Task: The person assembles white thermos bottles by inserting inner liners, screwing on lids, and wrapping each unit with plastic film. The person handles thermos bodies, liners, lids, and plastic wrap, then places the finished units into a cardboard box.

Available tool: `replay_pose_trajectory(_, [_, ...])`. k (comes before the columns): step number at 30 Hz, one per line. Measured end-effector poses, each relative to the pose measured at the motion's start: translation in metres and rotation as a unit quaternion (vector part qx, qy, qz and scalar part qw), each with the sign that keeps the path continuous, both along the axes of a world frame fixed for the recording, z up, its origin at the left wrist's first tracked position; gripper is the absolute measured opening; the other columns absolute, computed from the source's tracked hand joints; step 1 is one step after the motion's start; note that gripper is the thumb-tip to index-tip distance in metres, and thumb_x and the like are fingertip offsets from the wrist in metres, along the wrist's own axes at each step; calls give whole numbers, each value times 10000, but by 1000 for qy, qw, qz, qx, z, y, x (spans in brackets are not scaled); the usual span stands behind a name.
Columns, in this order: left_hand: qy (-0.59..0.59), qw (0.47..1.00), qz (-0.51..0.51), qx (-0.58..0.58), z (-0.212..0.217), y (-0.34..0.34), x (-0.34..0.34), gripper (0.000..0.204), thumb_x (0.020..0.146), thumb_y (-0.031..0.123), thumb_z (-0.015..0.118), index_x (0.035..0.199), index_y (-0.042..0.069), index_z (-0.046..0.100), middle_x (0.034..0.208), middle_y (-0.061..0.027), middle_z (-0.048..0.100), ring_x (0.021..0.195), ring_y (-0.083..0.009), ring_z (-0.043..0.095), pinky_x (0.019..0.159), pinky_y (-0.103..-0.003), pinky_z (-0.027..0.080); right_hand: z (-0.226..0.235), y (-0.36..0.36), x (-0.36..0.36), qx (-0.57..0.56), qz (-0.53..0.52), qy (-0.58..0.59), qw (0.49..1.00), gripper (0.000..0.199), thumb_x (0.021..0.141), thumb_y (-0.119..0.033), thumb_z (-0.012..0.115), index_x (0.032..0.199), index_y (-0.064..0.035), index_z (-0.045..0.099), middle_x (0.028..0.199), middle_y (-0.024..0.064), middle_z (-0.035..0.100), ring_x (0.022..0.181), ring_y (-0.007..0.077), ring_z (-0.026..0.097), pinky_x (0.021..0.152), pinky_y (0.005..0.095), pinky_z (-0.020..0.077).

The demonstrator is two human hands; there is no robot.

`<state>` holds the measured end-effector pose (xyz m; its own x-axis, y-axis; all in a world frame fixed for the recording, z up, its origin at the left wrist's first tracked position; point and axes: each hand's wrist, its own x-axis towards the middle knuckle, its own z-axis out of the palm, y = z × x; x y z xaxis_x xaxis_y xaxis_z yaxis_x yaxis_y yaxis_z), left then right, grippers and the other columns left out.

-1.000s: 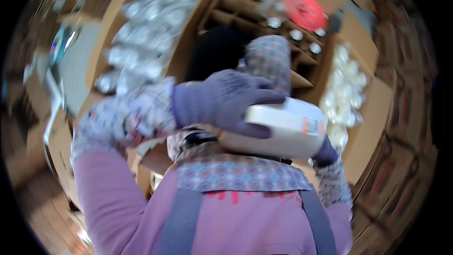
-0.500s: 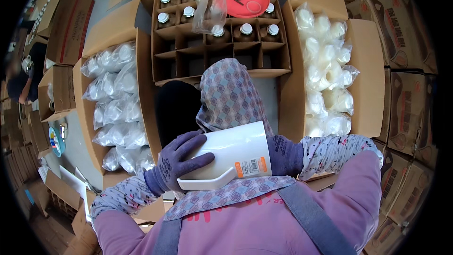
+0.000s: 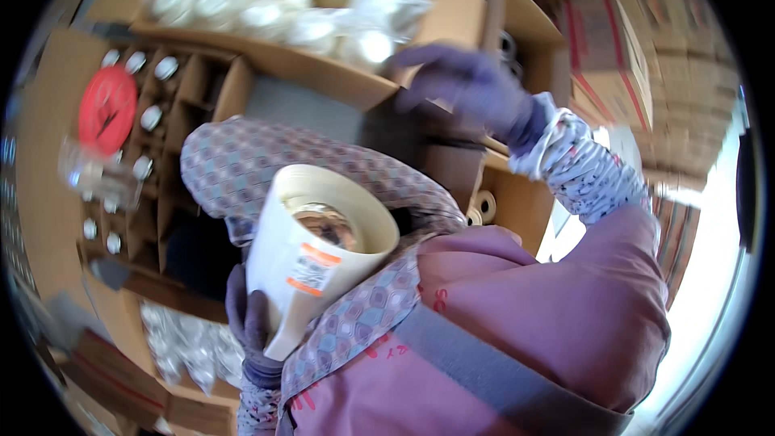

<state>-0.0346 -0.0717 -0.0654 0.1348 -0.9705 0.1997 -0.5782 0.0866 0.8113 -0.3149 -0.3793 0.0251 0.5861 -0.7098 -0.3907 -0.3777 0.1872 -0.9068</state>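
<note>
A white jug body (image 3: 270,254) with a side handle and an orange-and-white label rests tilted on my lap. Its wide open end faces up and shows a shiny silvery surface inside. My left hand (image 3: 252,315) is wrapped around its lower side near the handle, with part of the fingers hidden behind it. Blurred by motion, my right hand (image 3: 468,89) is away from the jug, by the corner of a carton of white bagged parts. Its fingers look stretched and apart, with nothing visible in them. Both hands wear purple gloves.
A divided carton (image 3: 190,97) at left holds several white-capped bottles, with a red disc (image 3: 109,109) on top. The carton of bagged white parts (image 3: 262,16) lies beyond. Clear-bagged parts (image 3: 190,351) fill another at lower left. An open box (image 3: 517,202) with rolls stands right.
The view has swung to the right. My right hand has left the jug and reached out to the right. The jug has turned so its open end shows, held by my left hand alone.
</note>
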Motion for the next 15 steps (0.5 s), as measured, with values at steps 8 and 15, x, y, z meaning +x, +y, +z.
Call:
replay_pose_trajectory(8, [181, 935, -197, 232, 62, -47, -7, 1026, 700, 629, 715, 1416, -4, 340, 1434, -286, 335, 1303, -385, 389, 1057, -479, 344, -223, 158, -341, 147, -384, 364, 836, 249, 834, -305, 662, 872, -59, 638, 706, 60, 610, 589, 151, 583, 498, 299, 444])
replay_pose_trajectory(15, [5, 958, -117, 261, 122, -56, -26, 944, 787, 542, 654, 1408, -82, 313, 1431, -226, 384, 1338, -314, 366, 1114, -428, 248, -371, 205, -305, 178, -73, 507, 840, 307, 830, -315, 666, 971, -46, 621, 822, 77, 619, 704, 172, 596, 614, 313, 452])
